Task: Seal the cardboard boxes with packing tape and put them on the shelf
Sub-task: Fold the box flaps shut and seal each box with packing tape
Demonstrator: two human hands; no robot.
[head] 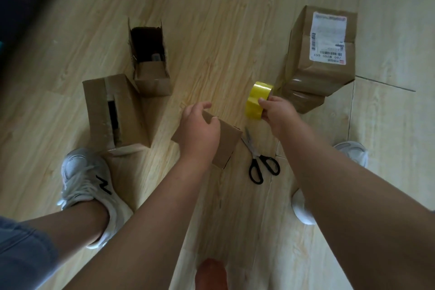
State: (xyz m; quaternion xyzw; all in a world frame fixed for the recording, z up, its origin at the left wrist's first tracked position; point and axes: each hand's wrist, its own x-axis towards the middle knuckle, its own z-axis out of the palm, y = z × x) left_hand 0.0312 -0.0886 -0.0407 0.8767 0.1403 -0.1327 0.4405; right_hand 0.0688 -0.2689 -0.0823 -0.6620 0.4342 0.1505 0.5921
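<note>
My left hand [200,132] grips a small box [229,140], my right hand [279,113] pinches the tape roll [256,99]; a shifting box could skew the seal.

Yellow tape roll [258,99], black-handled scissors [260,161]

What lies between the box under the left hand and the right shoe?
Black-handled scissors lie there, right beside the box, as the head view shows.
</note>
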